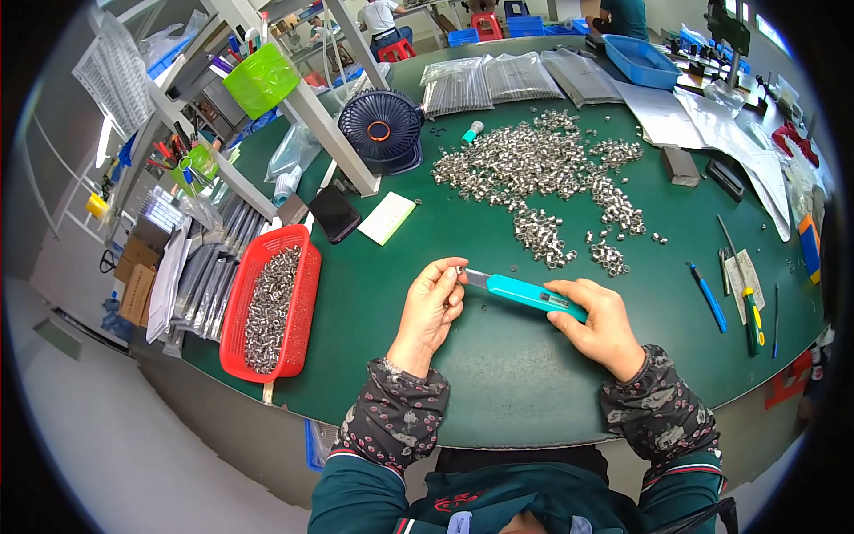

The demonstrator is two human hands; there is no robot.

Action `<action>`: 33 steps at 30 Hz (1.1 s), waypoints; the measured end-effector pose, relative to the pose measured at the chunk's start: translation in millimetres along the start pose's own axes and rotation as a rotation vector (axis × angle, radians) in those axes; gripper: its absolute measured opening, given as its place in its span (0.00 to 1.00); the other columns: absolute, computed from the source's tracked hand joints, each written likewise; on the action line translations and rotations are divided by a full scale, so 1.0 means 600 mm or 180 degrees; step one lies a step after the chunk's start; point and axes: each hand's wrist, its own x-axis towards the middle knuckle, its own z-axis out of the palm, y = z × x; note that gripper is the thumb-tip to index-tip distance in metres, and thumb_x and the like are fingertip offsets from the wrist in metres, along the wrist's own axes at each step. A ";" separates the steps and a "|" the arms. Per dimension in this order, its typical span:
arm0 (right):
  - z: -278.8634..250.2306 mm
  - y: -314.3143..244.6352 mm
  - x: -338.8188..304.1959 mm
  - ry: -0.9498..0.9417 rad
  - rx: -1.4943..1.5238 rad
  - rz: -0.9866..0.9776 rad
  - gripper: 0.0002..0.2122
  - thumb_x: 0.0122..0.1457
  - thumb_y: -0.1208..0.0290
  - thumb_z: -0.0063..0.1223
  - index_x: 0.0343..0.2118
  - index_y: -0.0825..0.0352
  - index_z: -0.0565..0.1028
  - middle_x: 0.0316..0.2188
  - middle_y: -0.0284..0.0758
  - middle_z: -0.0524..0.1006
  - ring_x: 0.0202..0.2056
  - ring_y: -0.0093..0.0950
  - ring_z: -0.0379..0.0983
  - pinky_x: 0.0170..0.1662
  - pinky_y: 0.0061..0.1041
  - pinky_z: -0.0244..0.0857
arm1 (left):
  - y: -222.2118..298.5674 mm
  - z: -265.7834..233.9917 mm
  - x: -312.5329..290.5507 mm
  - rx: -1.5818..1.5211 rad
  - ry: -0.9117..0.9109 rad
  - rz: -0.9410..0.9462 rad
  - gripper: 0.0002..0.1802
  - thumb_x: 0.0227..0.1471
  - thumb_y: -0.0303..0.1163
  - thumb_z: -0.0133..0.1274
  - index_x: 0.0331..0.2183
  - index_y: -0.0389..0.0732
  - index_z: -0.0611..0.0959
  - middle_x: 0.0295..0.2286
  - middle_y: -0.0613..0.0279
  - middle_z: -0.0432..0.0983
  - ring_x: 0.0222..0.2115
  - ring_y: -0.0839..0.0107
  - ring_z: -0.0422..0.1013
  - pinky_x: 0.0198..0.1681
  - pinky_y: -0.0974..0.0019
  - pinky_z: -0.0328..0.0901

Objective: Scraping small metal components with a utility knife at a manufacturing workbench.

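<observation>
My right hand [603,322] is wrapped round the teal handle of a utility knife [520,290], thumb along its near side. The knife points left with its blade [477,279] out. At the blade's tip, the thumb and forefinger of my left hand [427,307] pinch a small metal sleeve [460,271], mostly hidden by the fingers. Both hands are raised over the green table [507,383]. Beyond them lies a wide heap of small shiny metal sleeves [534,160], with smaller clusters on its near side.
Left stands a red plastic basket [306,311] of metal sleeves, near a black phone [334,214] and a notepad [388,218]. A dark blue fan [381,132] stands behind. At right lie a blue pen-like tool [707,298], a yellow-green handled tool [753,322] and a metal block [680,166].
</observation>
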 end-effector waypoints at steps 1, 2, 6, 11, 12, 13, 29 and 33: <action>-0.001 0.000 0.000 -0.0112 0.0019 0.0074 0.14 0.42 0.69 0.53 0.36 0.62 0.72 0.20 0.36 0.69 0.22 0.35 0.68 0.25 0.29 0.61 | 0.000 0.001 0.000 0.0011 0.0008 -0.0001 0.09 0.52 0.30 0.43 0.35 0.37 0.73 0.24 0.67 0.65 0.16 0.86 0.56 0.11 0.85 0.48; -0.001 0.000 0.000 -0.0111 0.0018 0.0076 0.14 0.42 0.69 0.53 0.36 0.62 0.72 0.20 0.36 0.69 0.22 0.35 0.68 0.25 0.29 0.61 | 0.001 0.002 0.000 0.0012 0.0005 -0.0002 0.09 0.52 0.30 0.43 0.35 0.37 0.73 0.24 0.67 0.65 0.16 0.86 0.56 0.11 0.85 0.48; 0.000 0.003 0.000 -0.0194 0.0110 0.0108 0.14 0.42 0.69 0.53 0.36 0.63 0.72 0.21 0.37 0.70 0.23 0.35 0.68 0.27 0.29 0.61 | 0.002 0.006 -0.002 0.0198 0.0018 0.0033 0.10 0.52 0.31 0.44 0.35 0.37 0.73 0.22 0.68 0.64 0.16 0.86 0.56 0.11 0.85 0.47; 0.001 0.007 0.001 -0.0297 0.0503 0.0188 0.14 0.43 0.70 0.54 0.35 0.65 0.73 0.22 0.38 0.71 0.24 0.34 0.68 0.28 0.27 0.61 | -0.001 0.005 -0.003 0.0532 0.0040 0.0208 0.10 0.52 0.32 0.44 0.33 0.37 0.74 0.21 0.69 0.64 0.15 0.87 0.55 0.11 0.85 0.46; 0.004 0.012 0.000 -0.0237 0.0612 0.0137 0.14 0.43 0.70 0.53 0.35 0.65 0.73 0.23 0.39 0.71 0.24 0.33 0.69 0.28 0.27 0.61 | -0.002 0.007 -0.003 0.0624 0.0054 0.0284 0.10 0.52 0.32 0.44 0.33 0.37 0.74 0.21 0.69 0.65 0.14 0.88 0.56 0.11 0.84 0.46; 0.006 0.014 -0.001 -0.0177 0.0721 0.0087 0.14 0.43 0.71 0.53 0.35 0.66 0.73 0.23 0.40 0.72 0.25 0.33 0.69 0.29 0.26 0.61 | -0.002 0.008 -0.003 0.0716 0.0069 0.0359 0.10 0.52 0.32 0.44 0.32 0.37 0.75 0.21 0.69 0.65 0.14 0.88 0.56 0.11 0.84 0.46; 0.008 -0.019 -0.011 -0.0052 -0.0129 0.0078 0.14 0.43 0.72 0.53 0.36 0.67 0.72 0.21 0.37 0.70 0.22 0.34 0.68 0.26 0.29 0.62 | -0.009 0.014 -0.003 0.1343 0.0348 0.1127 0.06 0.51 0.31 0.46 0.29 0.38 0.74 0.20 0.71 0.66 0.15 0.89 0.56 0.13 0.84 0.47; 0.016 -0.024 -0.012 0.0540 -0.0641 -0.0640 0.16 0.42 0.73 0.54 0.37 0.64 0.71 0.18 0.35 0.65 0.19 0.34 0.65 0.21 0.29 0.59 | -0.008 0.014 -0.005 0.0905 0.0464 0.0878 0.06 0.51 0.31 0.45 0.29 0.39 0.73 0.20 0.69 0.67 0.15 0.88 0.57 0.13 0.85 0.47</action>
